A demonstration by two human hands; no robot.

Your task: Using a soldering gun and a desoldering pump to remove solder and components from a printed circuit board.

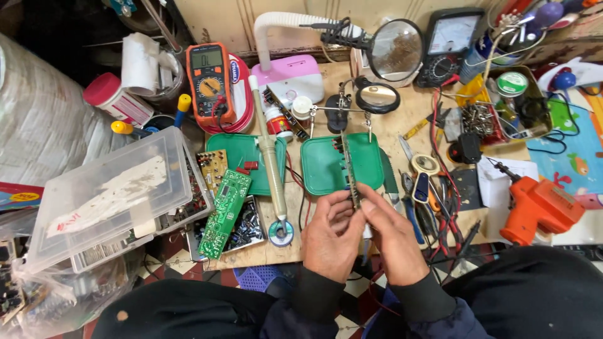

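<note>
My left hand [331, 233] and my right hand [391, 235] meet in front of me over the bench edge. Together they pinch a narrow circuit board [350, 169] held edge-on, so it looks like a thin dark strip with small parts along it. The board rises from my fingertips up over a green plastic tray [323, 166]. Both sleeves are dark.
A long green circuit board [224, 213] leans on a tray of small parts at left, by a clear plastic box [113, 188]. An orange multimeter [210, 81], a soldering iron [270, 163], a magnifier stand [394, 50], pliers and scissors [424, 188] and an orange solder gun [539, 210] crowd the bench.
</note>
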